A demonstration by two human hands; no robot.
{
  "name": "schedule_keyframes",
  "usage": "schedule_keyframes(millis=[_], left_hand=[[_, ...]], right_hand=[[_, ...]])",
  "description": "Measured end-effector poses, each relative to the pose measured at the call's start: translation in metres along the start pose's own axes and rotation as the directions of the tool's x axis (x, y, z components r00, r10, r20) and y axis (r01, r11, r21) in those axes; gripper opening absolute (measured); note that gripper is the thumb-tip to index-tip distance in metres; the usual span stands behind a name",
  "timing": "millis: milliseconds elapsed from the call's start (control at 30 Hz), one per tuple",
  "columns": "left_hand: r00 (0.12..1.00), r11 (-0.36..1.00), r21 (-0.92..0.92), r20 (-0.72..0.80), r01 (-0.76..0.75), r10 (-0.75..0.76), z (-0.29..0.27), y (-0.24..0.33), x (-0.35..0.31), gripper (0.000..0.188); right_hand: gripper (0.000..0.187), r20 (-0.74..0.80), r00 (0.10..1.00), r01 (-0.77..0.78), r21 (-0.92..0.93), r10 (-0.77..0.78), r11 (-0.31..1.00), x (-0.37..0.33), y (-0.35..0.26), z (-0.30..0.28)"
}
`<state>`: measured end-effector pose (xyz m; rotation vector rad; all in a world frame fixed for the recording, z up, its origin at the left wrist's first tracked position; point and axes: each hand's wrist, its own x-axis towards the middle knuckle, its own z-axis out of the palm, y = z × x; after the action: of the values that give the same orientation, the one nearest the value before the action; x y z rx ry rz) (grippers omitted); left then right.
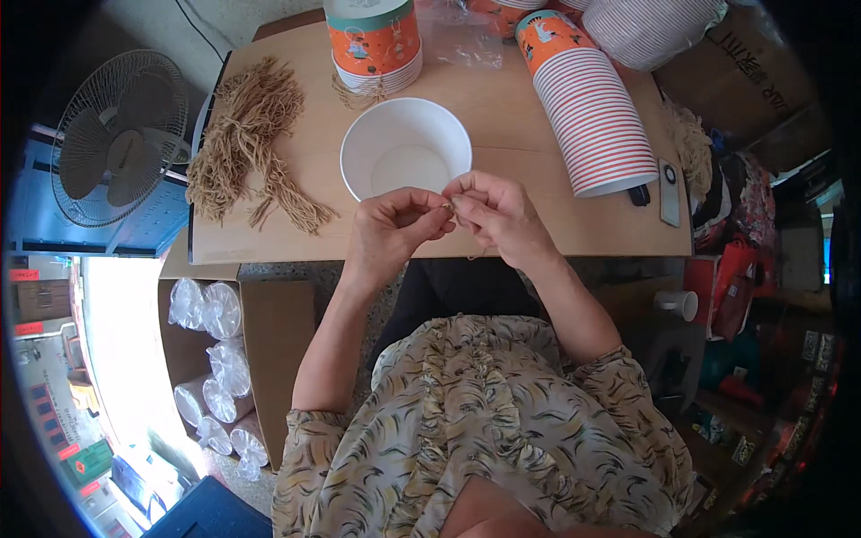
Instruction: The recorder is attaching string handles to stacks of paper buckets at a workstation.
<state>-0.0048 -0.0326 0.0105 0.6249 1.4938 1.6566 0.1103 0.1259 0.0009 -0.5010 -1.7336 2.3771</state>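
Observation:
Over the table's near edge, my left hand (395,229) and my right hand (502,215) meet fingertip to fingertip, both closed in a pinch. Between them shows a small tan bit of string (448,206), mostly covered by the fingers. Just beyond my hands stands a white paper tub (359,166), its wide mouth facing up and nothing visible inside. Left of it lies a big loose bundle of tan strings (242,134), some strands trailing toward the tub.
Nested orange-printed paper tubs (375,45) stand at the back, with loose strings (359,92) beside them. A long stack of tubs (596,121) lies at right near a phone (669,191). A fan (121,152) is at left; an open carton (278,359) holds several plastic-wrapped stacks.

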Motion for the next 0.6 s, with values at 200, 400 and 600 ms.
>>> schedule_keyframes(millis=[200,400,600], left_hand=[[1.0,1.0,0.007,-0.015,-0.026,0.026,-0.001,-0.003,-0.001,0.004],[0.999,0.999,0.012,0.0,-0.032,0.032,-0.003,-0.006,-0.002,0.003],[0.998,0.996,-0.059,0.019,-0.066,0.067,-0.003,-0.008,0.0,0.004]], right_hand=[[0.013,0.086,0.995,-0.053,-0.041,0.057,0.998,-0.008,-0.009,0.0],[0.009,0.133,0.991,0.028,-0.14,-0.009,0.99,-0.006,-0.01,-0.001],[0.018,0.124,0.992,-0.036,0.02,0.034,0.999,-0.006,0.006,-0.006]])
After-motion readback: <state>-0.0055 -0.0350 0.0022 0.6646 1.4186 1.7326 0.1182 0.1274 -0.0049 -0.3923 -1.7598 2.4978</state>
